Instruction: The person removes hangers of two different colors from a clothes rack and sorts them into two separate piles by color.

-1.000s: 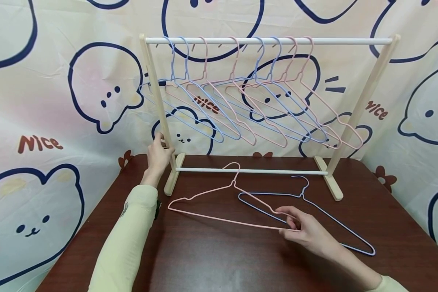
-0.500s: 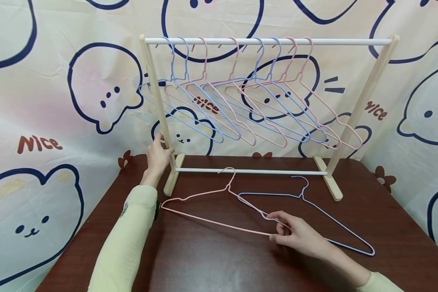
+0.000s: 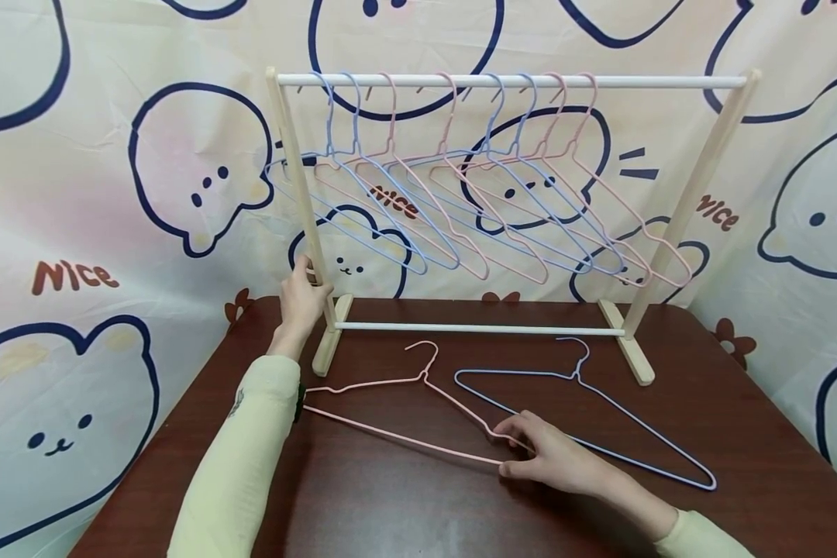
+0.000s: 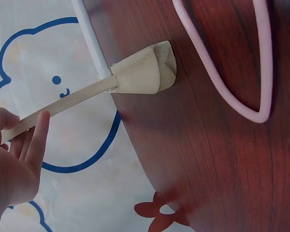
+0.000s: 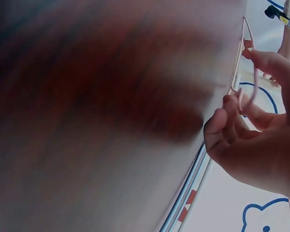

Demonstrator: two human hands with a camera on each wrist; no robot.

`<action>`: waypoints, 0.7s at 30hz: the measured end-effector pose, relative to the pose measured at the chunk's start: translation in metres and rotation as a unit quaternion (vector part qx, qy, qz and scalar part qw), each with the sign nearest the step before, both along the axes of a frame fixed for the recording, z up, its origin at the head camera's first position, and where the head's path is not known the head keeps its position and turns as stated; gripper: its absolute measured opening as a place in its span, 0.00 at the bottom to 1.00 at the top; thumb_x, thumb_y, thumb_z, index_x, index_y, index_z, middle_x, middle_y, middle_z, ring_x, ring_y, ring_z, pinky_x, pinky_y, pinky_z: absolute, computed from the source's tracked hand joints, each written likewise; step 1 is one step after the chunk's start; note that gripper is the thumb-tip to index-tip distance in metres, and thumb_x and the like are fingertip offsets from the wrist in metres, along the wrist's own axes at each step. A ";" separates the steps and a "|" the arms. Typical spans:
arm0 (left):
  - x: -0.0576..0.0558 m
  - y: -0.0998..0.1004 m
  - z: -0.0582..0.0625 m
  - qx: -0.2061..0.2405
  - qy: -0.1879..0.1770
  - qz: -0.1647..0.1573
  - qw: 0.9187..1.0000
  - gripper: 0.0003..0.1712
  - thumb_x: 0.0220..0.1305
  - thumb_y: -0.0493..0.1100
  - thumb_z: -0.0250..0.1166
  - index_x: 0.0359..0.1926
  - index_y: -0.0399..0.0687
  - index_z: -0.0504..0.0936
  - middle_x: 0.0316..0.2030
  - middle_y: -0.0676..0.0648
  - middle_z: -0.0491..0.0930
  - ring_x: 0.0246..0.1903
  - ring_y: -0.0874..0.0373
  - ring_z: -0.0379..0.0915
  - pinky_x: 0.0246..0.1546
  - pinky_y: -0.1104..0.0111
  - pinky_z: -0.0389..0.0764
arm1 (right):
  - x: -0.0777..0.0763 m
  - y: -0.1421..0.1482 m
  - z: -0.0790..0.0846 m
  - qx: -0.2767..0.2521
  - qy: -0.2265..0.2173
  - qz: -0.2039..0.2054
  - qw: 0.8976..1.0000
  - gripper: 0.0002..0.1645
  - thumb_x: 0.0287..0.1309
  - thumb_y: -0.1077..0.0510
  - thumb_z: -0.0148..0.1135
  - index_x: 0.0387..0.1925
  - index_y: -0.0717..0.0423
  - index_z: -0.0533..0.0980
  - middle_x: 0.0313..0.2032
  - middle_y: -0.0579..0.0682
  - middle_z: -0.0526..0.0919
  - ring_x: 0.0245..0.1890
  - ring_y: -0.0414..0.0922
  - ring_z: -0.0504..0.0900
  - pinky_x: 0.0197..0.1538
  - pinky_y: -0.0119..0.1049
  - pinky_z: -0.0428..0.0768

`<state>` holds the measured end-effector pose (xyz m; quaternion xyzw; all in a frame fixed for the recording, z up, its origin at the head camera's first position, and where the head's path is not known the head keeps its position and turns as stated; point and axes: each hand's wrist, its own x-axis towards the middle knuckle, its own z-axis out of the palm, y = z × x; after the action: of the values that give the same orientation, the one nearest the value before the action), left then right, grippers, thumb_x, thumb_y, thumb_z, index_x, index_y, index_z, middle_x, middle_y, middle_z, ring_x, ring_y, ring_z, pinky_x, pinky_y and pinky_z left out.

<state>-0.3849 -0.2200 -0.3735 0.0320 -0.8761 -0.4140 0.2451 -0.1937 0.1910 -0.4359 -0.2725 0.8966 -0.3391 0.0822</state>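
My left hand (image 3: 301, 301) grips the left upright of a wooden clothes rack (image 3: 297, 178), low down near its foot (image 4: 140, 72). With my right hand (image 3: 558, 461) I hold a pink clothes hanger (image 3: 458, 403) by its right end, thumb at the bottom bar and fingers at the sloping arm. The hanger's hook points up and left, in front of the rack's lower rail. Its left end is hidden behind my left wrist in the head view, but the left wrist view shows a pink hanger corner (image 4: 261, 116) over the table.
A blue hanger (image 3: 516, 373) lies on the dark wooden table (image 3: 390, 511), beyond my right hand. Several blue hangers (image 3: 330, 124) and pink hangers (image 3: 392, 116) hang from the white top rail (image 3: 656, 81). A patterned cloth (image 3: 111, 201) forms the backdrop.
My right hand has drawn the pink hanger left and toward me, away from the lower rail and off the blue hanger it overlapped. My left hand stays on the upright.
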 end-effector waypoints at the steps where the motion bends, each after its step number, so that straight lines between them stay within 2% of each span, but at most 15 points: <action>1: 0.000 0.000 0.000 0.000 0.000 0.000 1.000 0.18 0.63 0.34 0.63 0.52 0.42 0.70 0.44 0.34 0.83 0.44 0.38 0.83 0.41 0.48 0.86 | 0.000 -0.001 0.000 0.009 0.007 -0.001 1.000 0.26 0.55 0.46 0.71 0.53 0.51 0.77 0.41 0.45 0.76 0.40 0.38 0.73 0.42 0.29 0.72; 7: 0.001 0.000 0.001 -0.003 -0.002 0.001 1.000 0.18 0.63 0.34 0.62 0.52 0.41 0.69 0.45 0.33 0.83 0.44 0.37 0.83 0.41 0.48 0.86 | 0.002 -0.002 0.003 0.046 0.015 -0.005 0.999 0.29 0.52 0.43 0.72 0.54 0.49 0.78 0.43 0.43 0.75 0.45 0.42 0.70 0.46 0.32 0.71; 15: 0.002 0.000 0.002 -0.002 -0.003 0.003 1.000 0.18 0.62 0.34 0.63 0.51 0.42 0.70 0.44 0.34 0.83 0.44 0.37 0.83 0.41 0.49 0.86 | 0.003 0.006 0.007 0.023 0.012 -0.010 1.000 0.26 0.58 0.49 0.69 0.56 0.53 0.77 0.45 0.45 0.76 0.42 0.40 0.72 0.43 0.30 0.72; 21: 0.001 0.000 0.001 -0.002 -0.003 0.000 1.000 0.18 0.62 0.34 0.62 0.52 0.42 0.69 0.45 0.34 0.83 0.44 0.37 0.83 0.41 0.48 0.86 | -0.002 0.012 0.021 0.015 0.086 -0.055 0.995 0.25 0.58 0.49 0.70 0.55 0.51 0.77 0.46 0.44 0.78 0.45 0.40 0.76 0.46 0.34 0.77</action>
<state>-0.3840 -0.2200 -0.3721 0.0324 -0.8775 -0.4124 0.2426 -0.1952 0.2030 -0.4149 -0.2498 0.9188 -0.3054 -0.0096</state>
